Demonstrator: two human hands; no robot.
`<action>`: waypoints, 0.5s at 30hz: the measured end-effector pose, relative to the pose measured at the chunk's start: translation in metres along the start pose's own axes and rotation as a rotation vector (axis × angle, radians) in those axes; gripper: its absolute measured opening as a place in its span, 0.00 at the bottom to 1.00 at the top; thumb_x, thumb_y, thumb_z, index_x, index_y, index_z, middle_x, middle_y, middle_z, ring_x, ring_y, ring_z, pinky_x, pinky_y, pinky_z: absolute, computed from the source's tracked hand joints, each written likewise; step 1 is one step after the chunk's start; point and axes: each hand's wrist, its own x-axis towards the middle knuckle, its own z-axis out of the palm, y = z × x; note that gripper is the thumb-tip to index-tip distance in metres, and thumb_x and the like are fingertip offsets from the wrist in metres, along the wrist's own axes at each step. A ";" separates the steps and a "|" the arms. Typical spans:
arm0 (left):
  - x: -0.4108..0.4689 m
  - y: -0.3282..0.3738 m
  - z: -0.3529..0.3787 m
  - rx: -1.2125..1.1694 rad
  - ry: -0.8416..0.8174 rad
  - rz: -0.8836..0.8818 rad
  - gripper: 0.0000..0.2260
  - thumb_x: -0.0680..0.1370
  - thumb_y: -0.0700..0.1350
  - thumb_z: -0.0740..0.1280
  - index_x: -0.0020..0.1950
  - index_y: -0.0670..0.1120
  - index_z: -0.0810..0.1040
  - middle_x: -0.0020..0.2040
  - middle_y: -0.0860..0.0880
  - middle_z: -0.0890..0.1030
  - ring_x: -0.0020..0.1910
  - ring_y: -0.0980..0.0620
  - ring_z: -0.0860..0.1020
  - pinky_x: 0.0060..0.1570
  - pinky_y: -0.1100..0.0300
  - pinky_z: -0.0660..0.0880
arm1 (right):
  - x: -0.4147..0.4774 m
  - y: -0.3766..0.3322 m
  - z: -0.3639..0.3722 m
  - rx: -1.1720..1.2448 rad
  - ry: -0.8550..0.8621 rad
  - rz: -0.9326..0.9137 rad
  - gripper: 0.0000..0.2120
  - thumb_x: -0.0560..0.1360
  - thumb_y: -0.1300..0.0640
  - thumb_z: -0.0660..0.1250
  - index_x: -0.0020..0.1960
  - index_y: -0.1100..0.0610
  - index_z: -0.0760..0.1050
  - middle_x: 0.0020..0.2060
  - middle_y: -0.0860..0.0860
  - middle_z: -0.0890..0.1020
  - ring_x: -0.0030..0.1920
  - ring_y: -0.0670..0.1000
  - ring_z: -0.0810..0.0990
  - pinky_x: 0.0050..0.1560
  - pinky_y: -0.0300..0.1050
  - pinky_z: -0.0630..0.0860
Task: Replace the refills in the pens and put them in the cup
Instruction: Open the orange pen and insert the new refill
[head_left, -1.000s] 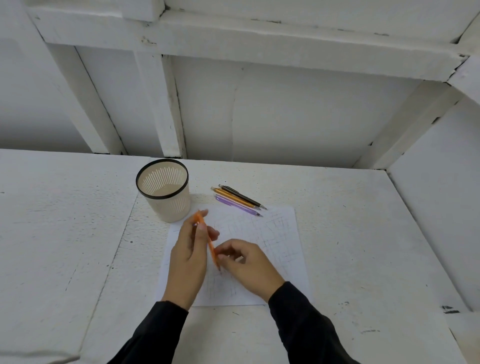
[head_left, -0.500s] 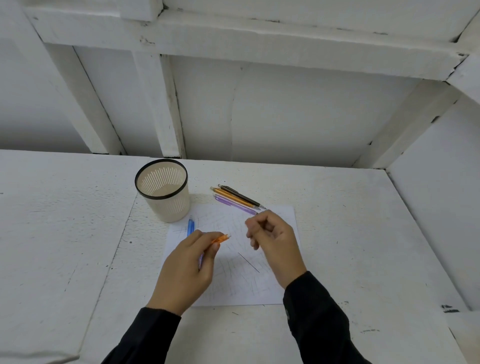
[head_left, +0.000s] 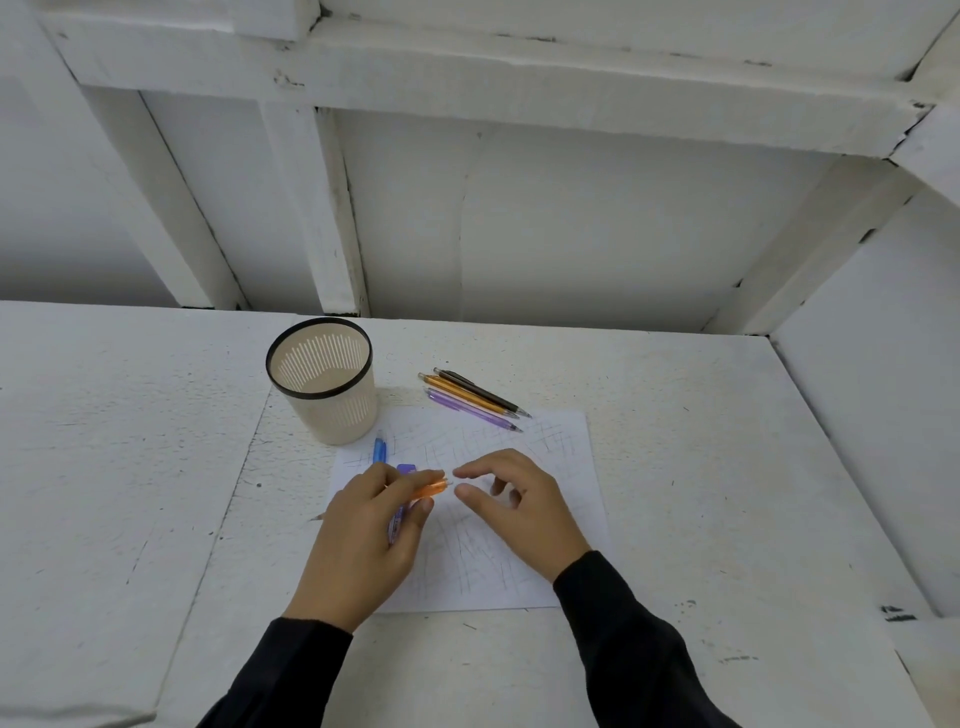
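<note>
My left hand (head_left: 363, 540) is closed around an orange pen barrel (head_left: 430, 489), whose end points right. My right hand (head_left: 519, 501) hovers just right of that end, thumb and forefinger apart, with nothing visible between them. A blue pen (head_left: 380, 449) lies on the paper beside the cup. A purple pen (head_left: 406, 469) lies partly under my left hand. The beige slotted cup (head_left: 324, 384) with a black rim stands upright at the paper's far left corner. Three more pens (head_left: 472, 400), black, orange and purple, lie side by side behind the paper.
A scribbled white paper sheet (head_left: 563, 467) lies on the white table (head_left: 130, 467) under both hands. A white wall with beams rises behind the table, and a side wall closes off the right.
My right hand has come back from near the three pens toward the orange pen's end. It now covers the thin refill that lay on the paper. My left hand turned the barrel to the right.
</note>
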 end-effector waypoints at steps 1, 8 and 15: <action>0.000 0.000 0.001 0.001 -0.001 0.001 0.15 0.76 0.53 0.63 0.62 0.55 0.77 0.47 0.57 0.74 0.46 0.54 0.73 0.49 0.58 0.75 | 0.000 -0.002 0.002 0.013 -0.006 -0.008 0.06 0.75 0.52 0.68 0.51 0.47 0.79 0.49 0.40 0.78 0.45 0.40 0.74 0.43 0.27 0.70; -0.001 -0.001 0.001 0.009 -0.025 -0.016 0.16 0.76 0.55 0.60 0.62 0.56 0.77 0.48 0.56 0.75 0.46 0.53 0.74 0.50 0.57 0.75 | 0.000 -0.002 0.003 -0.032 -0.021 0.027 0.03 0.76 0.52 0.67 0.48 0.49 0.78 0.47 0.43 0.78 0.47 0.42 0.75 0.45 0.29 0.71; -0.005 -0.005 0.002 -0.048 -0.002 -0.096 0.20 0.76 0.58 0.57 0.64 0.54 0.76 0.49 0.55 0.76 0.48 0.53 0.75 0.52 0.56 0.75 | -0.019 0.016 0.009 -0.822 0.128 0.038 0.09 0.79 0.52 0.58 0.55 0.54 0.74 0.52 0.49 0.74 0.53 0.48 0.71 0.52 0.41 0.69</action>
